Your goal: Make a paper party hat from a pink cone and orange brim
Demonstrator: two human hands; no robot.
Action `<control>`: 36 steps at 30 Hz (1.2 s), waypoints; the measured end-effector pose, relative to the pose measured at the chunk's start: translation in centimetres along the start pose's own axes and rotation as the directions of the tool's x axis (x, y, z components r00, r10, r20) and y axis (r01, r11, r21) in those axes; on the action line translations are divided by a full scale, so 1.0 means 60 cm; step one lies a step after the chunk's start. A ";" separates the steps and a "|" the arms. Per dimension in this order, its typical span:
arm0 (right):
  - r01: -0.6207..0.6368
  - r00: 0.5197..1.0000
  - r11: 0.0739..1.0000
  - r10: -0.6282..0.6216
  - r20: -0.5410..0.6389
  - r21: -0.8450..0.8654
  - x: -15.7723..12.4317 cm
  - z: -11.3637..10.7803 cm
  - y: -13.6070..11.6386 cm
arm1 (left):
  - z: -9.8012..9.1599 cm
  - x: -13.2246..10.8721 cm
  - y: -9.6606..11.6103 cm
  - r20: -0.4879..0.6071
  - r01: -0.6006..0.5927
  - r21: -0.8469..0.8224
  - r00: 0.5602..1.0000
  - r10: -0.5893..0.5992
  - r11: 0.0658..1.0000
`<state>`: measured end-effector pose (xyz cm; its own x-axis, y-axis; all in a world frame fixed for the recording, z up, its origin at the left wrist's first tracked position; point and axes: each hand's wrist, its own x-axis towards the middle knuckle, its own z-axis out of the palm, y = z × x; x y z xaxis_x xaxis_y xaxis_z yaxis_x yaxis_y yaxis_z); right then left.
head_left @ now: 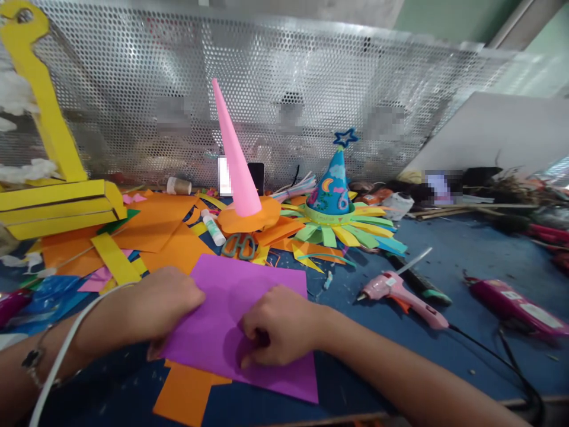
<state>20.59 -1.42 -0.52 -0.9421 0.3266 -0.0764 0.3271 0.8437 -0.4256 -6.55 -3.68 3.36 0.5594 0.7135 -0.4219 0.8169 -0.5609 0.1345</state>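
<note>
Purple paper sheet point(267, 284) lying flat in the near middle of the scene, over an orange paper strip point(182, 394); smoothing or creasing under way. At its left edge, left hand point(164, 302), fingers curled under, any pinch impossible to tell. On the sheet, right hand point(280, 326), fingers curled together, tips pressing down. Just beyond, green-handled scissors point(239, 246). A clean crease calls for steady, even pressure.

I see a purple paper sheet point(231, 308) at lower centre, a pink paper cone point(235, 160) on an orange disc point(249, 216) above it, a blue party hat point(331, 187) patterned with a yellow moon and white clouds to the right, and a silver perforated panel point(267, 71) dotted with round holes across the top.
</note>
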 end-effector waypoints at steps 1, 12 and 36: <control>0.005 1.000 1.000 -0.005 -0.001 -0.003 0.000 0.000 0.000 | 0.001 0.000 0.002 -0.001 0.013 0.029 1.000 -0.013 1.000; -0.006 1.000 1.000 0.006 -0.009 0.016 -0.002 0.004 0.001 | -0.007 0.007 -0.016 0.093 0.231 0.116 0.966 -0.243 0.966; -0.048 0.997 0.999 0.047 -0.064 -0.020 -0.002 0.015 -0.003 | 0.036 0.021 0.061 -0.263 -0.516 -0.019 0.829 0.494 0.856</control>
<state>20.58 -1.99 -1.26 -0.9191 0.3922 -0.0388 0.3735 0.8354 -0.4033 -3.19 -5.76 1.40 0.9041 0.4245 -0.0479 0.4132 -0.8405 0.3504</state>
